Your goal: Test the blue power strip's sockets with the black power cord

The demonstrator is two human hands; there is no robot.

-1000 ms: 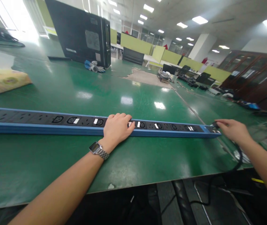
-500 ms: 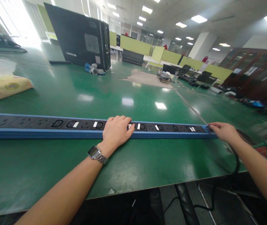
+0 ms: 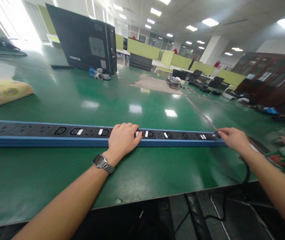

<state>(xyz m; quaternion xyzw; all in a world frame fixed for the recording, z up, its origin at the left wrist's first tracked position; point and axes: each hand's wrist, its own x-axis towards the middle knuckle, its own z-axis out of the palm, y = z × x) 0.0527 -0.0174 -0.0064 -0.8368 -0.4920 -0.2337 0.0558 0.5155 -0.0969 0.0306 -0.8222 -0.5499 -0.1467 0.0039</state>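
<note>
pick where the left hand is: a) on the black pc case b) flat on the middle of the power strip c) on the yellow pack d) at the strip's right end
b: the left hand lies palm down across the middle of the blue power strip, while the right hand is the one at its right end.
</note>
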